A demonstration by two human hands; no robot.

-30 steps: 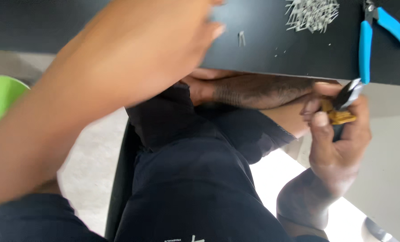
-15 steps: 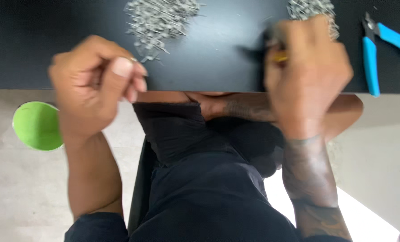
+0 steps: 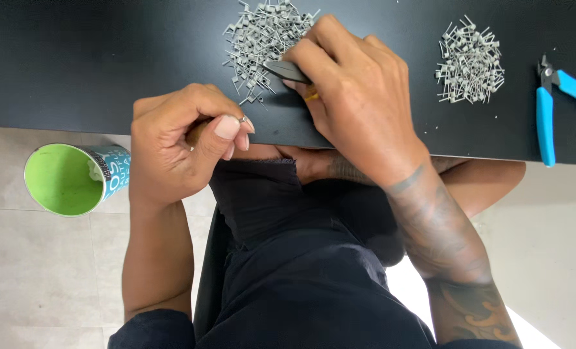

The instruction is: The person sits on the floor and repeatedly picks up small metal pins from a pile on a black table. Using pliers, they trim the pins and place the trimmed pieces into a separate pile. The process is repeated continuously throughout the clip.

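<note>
R hand [image 3: 359,97] was curled tight around a dark-tipped tool [image 3: 286,70], tip pointing left into the near coil pile [image 3: 265,39], long axis approx left-right; L hand [image 3: 184,145] was closed, thumb & forefinger pinching a small wire coil [image 3: 242,119] at the table edge [image 3: 74,119]. Vs 0.5 s before, R hand had moved left from the far pile [image 3: 470,61] to the near one; L hand barely shifted; blue cutters [image 3: 549,110] lay well to the right of the R hand.

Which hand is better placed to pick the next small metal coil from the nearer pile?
Right. The right hand holds a tool already tipped into the left pile of coils; the left hand sits at the table edge, pinching something small.
</note>
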